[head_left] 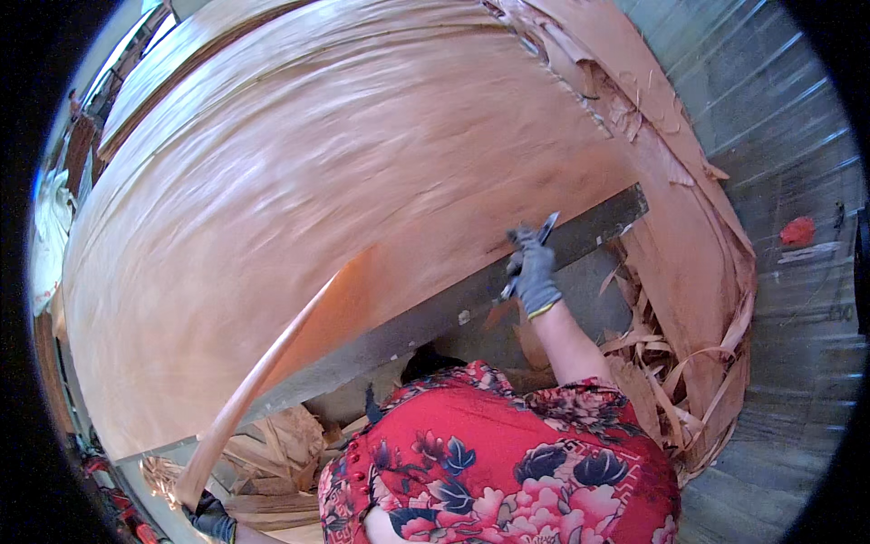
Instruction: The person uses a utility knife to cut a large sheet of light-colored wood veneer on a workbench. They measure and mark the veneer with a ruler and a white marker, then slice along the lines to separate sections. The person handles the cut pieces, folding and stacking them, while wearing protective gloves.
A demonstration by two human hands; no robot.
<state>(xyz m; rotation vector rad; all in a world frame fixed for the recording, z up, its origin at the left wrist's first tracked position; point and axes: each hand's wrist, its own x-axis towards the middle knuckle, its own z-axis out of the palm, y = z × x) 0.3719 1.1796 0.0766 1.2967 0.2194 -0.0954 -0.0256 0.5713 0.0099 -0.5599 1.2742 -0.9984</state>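
Observation:
A broad, pale pinkish-tan wood veneer sheet (299,190) lies on top of a stack in front of me. My right hand (535,276), in a grey glove with a yellow cuff edge, is closed around a slim knife (548,228) with a shiny blade. It is over the dark straight board edge (453,304) near the front of the sheet. At the lower left, my left hand (213,519) in a dark glove grips the lower end of a lifted, curled veneer strip (258,372). Its fingers are partly hidden by the strip.
Torn veneer scraps (666,372) lie in a heap at the right, below the board's end. More scraps (276,449) lie beneath the board at the left. Ragged veneer (625,109) hangs along the stack's right side. A grey floor (779,299) bears a red patch (797,232).

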